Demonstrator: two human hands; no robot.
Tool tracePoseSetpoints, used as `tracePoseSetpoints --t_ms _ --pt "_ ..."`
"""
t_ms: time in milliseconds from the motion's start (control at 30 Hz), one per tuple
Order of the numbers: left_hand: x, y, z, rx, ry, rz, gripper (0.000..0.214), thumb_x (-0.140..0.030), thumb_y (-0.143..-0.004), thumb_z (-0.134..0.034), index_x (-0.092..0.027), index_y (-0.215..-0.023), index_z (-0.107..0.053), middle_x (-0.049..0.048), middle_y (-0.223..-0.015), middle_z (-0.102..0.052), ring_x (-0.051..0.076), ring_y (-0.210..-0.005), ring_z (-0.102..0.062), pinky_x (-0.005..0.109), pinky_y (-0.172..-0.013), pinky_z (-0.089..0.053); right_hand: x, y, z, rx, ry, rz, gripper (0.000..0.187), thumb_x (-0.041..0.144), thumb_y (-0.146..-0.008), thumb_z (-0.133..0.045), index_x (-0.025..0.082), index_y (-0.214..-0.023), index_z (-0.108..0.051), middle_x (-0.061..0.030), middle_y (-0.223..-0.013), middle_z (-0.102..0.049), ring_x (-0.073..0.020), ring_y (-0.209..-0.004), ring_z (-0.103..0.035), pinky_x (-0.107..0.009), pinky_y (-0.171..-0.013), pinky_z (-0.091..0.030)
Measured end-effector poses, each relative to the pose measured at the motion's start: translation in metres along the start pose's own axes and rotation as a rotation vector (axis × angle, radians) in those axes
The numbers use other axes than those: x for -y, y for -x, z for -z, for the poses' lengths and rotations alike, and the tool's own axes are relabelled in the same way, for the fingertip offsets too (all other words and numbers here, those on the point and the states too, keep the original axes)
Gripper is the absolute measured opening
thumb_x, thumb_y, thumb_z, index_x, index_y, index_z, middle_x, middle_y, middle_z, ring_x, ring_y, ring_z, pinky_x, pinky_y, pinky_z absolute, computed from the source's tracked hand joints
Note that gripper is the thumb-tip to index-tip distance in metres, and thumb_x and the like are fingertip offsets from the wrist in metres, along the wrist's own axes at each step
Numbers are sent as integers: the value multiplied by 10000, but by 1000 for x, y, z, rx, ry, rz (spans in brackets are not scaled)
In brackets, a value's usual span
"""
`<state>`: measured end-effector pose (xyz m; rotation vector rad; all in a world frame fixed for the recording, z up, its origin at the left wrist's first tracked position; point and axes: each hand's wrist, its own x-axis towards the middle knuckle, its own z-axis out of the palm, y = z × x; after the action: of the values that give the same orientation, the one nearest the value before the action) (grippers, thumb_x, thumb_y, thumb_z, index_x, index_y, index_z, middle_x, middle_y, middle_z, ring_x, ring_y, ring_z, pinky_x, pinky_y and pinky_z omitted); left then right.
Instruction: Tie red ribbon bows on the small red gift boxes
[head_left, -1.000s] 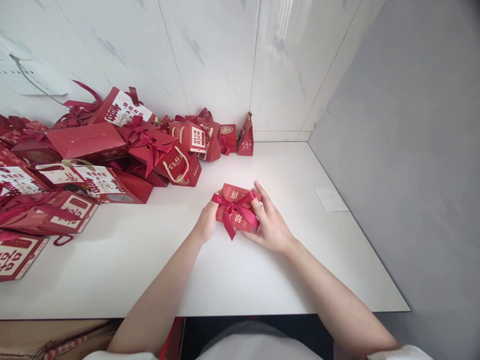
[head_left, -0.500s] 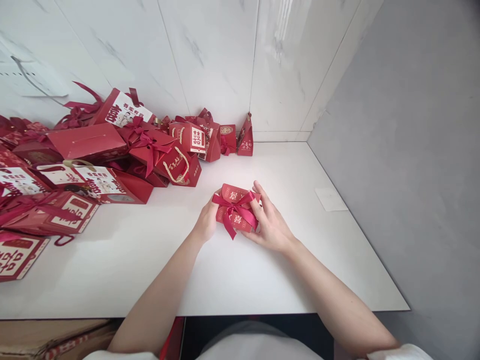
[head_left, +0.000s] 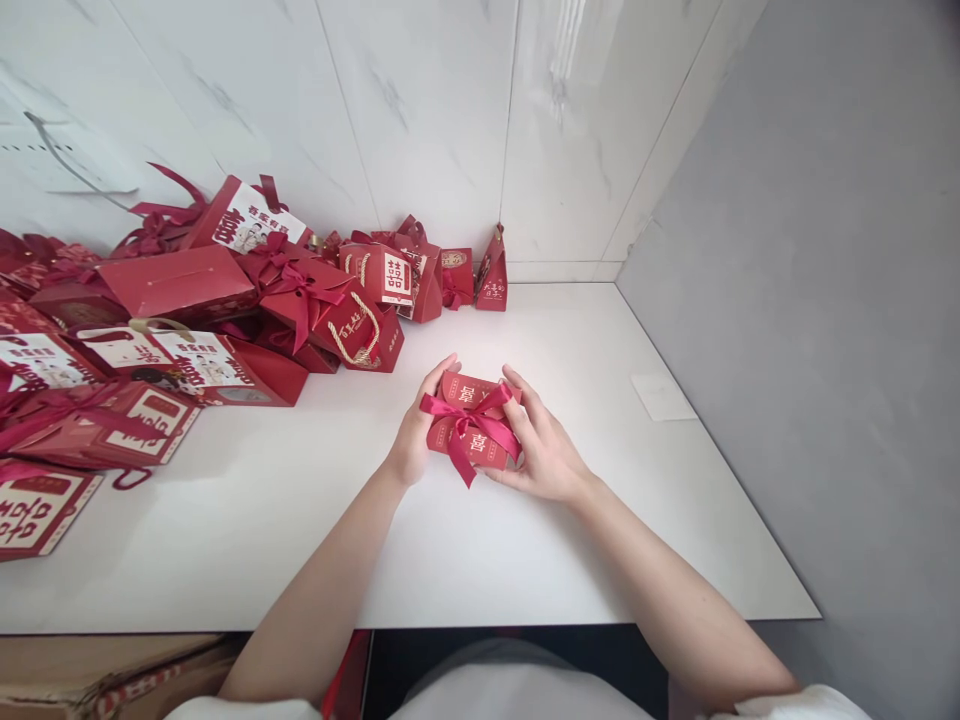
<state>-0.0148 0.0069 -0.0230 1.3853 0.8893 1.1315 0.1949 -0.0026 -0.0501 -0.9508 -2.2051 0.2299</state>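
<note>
A small red gift box [head_left: 474, 452] with pale printed characters is held between both hands above the white table [head_left: 480, 570]. A dark pink ribbon [head_left: 469, 415] is tied round it in a bow, one tail hanging toward me. My left hand [head_left: 412, 430] grips the box's left side, its fingers along the far edge and partly hidden. My right hand [head_left: 544, 445] clasps the right side, thumb at the near edge and fingers on the far side, touching the ribbon's right loop.
Several red gift boxes [head_left: 180, 285] with ribbons and rope handles are heaped on the left, along the tiled wall [head_left: 420, 110]. A small upright red box [head_left: 492, 275] stands at the back. A white square [head_left: 664, 397] lies right, near the grey wall [head_left: 840, 300]. Below is a cardboard box [head_left: 97, 670].
The box has tilted slightly, so more of its printed top faces me. My left fingers have reached further along its far edge. The heap stays as it was.
</note>
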Motion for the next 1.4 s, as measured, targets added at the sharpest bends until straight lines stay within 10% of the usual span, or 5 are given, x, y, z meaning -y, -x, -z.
tracePoseSetpoints --t_ms 167,367,700,1100,1400 --pt "3 -3 2 -62 -67 -30 565 -489 -1001 -384 -253 -1515 -387 102 -1546 -453 277 -1459 -386 433 -1186 -344 0 0 -2 -33 37 -21 993 601 -884 -607 287 -1600 5 -205 -1607 -204 -391 -1399 -424 -549 -933 -576" --pt "0 1 -1 -476 -563 -389 306 -469 -888 -587 -218 -1063 -605 89 -1108 -618 261 -1108 -586 413 -1021 -454 -3 -1 -3 -138 212 -129 887 472 -924 -613 360 -1595 -44 -178 -1601 -222 -409 -1386 -419 -608 -970 -519" --pt "0 5 -23 -429 -925 -207 51 -262 -872 -600 -225 -836 -598 38 -896 -606 214 -861 -570 363 -834 -442 -1 -3 -3 -72 295 -98 863 347 -925 -638 465 -1565 -72 -105 -1659 -123 -407 -1424 -361 -652 -1049 -424" --pt "-6 -8 9 -146 -264 331 352 -521 -822 -665 -194 -690 -663 -38 -588 -427 123 -598 -406 276 -600 -307 -18 1 -7 -91 157 -209 907 453 -859 -707 308 -1569 -161 -212 -1598 -217 -410 -1373 -440 -588 -984 -522" --pt "-10 -8 28 54 -334 471 369 -551 -763 -738 -189 -831 -768 28 -821 -708 198 -821 -610 315 -808 -427 -24 1 -4 -48 -5 -284 942 502 -833 -722 290 -1569 -174 -206 -1605 -194 -396 -1435 -385 -562 -963 -565"
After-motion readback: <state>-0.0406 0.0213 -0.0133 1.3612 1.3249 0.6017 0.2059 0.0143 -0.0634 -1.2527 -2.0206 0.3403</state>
